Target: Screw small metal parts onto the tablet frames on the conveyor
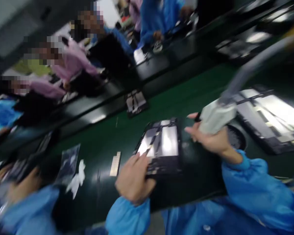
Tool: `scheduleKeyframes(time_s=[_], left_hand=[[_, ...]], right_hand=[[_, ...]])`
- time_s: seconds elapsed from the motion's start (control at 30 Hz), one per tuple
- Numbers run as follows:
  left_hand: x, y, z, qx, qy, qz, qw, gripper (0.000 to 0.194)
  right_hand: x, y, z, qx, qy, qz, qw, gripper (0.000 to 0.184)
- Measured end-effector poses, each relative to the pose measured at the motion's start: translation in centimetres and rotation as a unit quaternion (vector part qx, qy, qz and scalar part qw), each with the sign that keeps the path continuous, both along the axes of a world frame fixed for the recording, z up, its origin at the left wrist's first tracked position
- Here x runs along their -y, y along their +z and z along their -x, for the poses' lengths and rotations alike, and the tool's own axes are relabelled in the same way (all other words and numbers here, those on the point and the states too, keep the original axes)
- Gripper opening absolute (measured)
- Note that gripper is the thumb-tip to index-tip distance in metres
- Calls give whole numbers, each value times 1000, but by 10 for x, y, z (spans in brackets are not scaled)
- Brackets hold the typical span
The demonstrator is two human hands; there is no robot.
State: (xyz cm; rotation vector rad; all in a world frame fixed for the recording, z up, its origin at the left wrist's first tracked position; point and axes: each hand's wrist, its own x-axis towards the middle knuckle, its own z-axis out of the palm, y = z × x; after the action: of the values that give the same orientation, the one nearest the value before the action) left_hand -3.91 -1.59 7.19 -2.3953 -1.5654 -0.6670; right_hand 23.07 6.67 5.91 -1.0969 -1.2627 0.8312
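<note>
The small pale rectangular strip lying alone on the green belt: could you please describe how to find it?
On the dark green conveyor belt, find the person's left hand resting on the open black device with shiny metal panels. The small pale rectangular strip lies just left of that hand, flat and straight-edged, unlike the crumpled white scrap further left.

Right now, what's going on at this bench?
A person in blue sleeves works at a dark bench beside a green conveyor belt. The left hand rests on the near edge of a flat black-framed device with shiny metal panels. The right hand grips a pale grey handheld tool on a hanging cable, held above and to the right of the device. The picture is blurred; other workers line the far side.
</note>
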Motion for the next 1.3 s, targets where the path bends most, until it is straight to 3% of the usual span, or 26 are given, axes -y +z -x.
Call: scheduleKeyframes(time_s=[0.1,0.17,0.23,0.3,0.37,0.47,0.57,0.77,0.93,1.03,1.13,1.2,1.27,1.3], left_hand=[[35,-36,-58,56,-21,-48,997,43],[49,-48,-79,61,-23,0,998,41],[57,-50,-81,48,-34,75,995,38],[59,-46,-65,63,-56,146,986,35],[53,-40,-37,127,-35,174,976,29],[30,-39,7,210,110,172,956,18],[4,-45,35,228,226,233,918,26],[-20,-50,46,338,278,328,837,27],[-22,-53,51,382,252,353,816,26],[-20,-59,52,373,256,341,824,26],[-8,-64,49,339,276,289,851,18],[3,-65,42,274,240,211,907,12],[14,-65,33,184,145,91,968,5],[17,-65,27,153,96,28,983,2]], right_hand=[[-5,7,-8,-2,-35,-24,999,34],[-4,11,-9,3,-45,-41,998,31],[-1,14,-9,11,-41,-42,998,31],[0,16,-10,21,-35,-38,998,31],[0,16,-10,29,-28,-35,999,32],[-1,16,-12,24,-14,-35,999,34],[-2,16,-12,19,-12,-32,999,34],[-3,17,-12,49,-10,-21,999,24],[-2,14,-12,44,-11,-32,998,25],[-1,11,-12,35,-6,-20,999,26],[0,9,-11,27,-6,-21,999,26],[1,9,-9,18,-10,-18,1000,29],[1,12,-10,4,-9,-17,1000,34],[1,13,-12,-3,-8,-18,1000,35]])
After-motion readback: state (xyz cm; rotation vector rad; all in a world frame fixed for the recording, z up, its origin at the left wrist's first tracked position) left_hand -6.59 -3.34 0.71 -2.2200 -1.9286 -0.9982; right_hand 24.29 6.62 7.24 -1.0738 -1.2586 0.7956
